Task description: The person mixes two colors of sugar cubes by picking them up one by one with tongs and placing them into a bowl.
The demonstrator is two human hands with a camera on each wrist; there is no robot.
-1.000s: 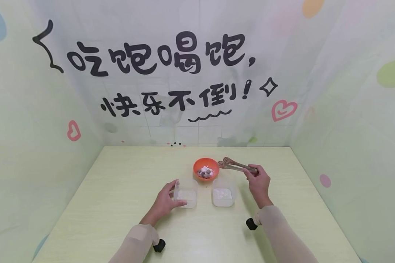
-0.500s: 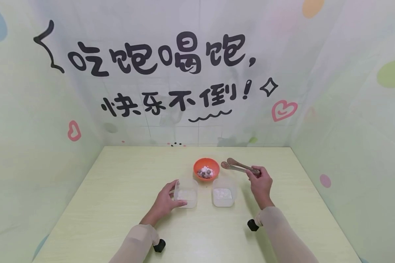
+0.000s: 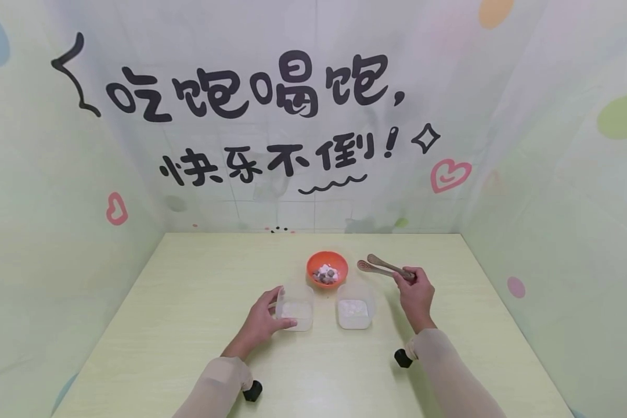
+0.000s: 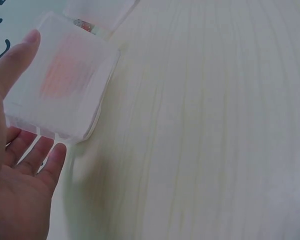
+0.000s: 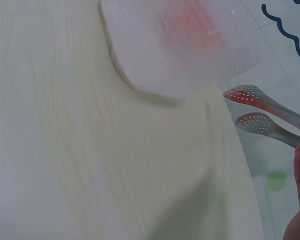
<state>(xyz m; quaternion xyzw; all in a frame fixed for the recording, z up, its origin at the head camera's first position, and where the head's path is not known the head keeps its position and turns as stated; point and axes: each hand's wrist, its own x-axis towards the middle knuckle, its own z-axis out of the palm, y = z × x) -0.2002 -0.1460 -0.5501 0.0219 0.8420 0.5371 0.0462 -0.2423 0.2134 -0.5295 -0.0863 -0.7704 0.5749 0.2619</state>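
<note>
In the head view my left hand [image 3: 261, 320] holds a clear frosted plastic box [image 3: 304, 318] on the table, thumb at its front and fingers along its left side. The left wrist view shows the thumb [image 4: 20, 62] against the box's near face. My right hand [image 3: 417, 297] grips metal tongs [image 3: 378, 267] by the handle end, with their perforated tips [image 5: 255, 122] apart and nothing between them. Behind the boxes stands an orange bowl [image 3: 313, 262] with small white and grey-brown chunks [image 3: 326, 273]. A second frosted box [image 3: 363, 323] stands to the right, something whitish inside.
The pale wooden table [image 3: 198, 278] extends around the things. A printed curtain wall [image 3: 313, 215] rises behind it, with more curtain on both sides. A dark crumb lies just in front of the bowl.
My right hand has drawn the tongs to the right and slightly downward, away from the bowl's rim. My left hand and both boxes have stayed in place.
</note>
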